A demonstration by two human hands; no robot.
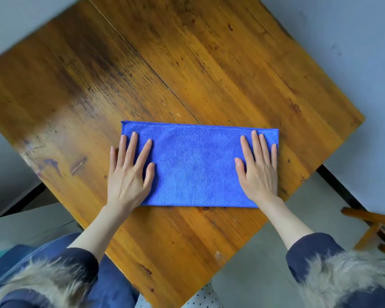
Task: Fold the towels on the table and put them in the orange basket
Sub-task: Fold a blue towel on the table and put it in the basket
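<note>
Head view, one moment. Left hand (129, 172): palm down, flat on the left end of the blue towel (196, 165), fingers (132, 144) straight and fanned wide, the little finger lying off the cloth on bare wood, thumb stretched toward the towel's middle. Right hand (259, 172): palm down, flat on the right end of the towel, fingers straight and held closer together, their tips near the far right corner, thumb spread inward. Neither hand grips anything; both press on the cloth. Forearms bare; dark blue sleeves (313, 252) with pale fur trim pushed back toward the elbows.

Blue towel: folded into a long rectangle, lying flat, stitched edge along the far side, folded edge toward the person. Its right end sits just beside the right edge of the surface (209, 63); its left end is well in from the left edge.

Surface: worn wooden top, set cornerwise to the viewer, one corner pointing toward the person, a seam running diagonally across it. Wide bare wood lies beyond the towel and to its left.

Containers: the orange basket is out of frame. Part of a wooden chair (373, 227) shows at lower right, apart from the surface, on a grey floor (253, 263).
</note>
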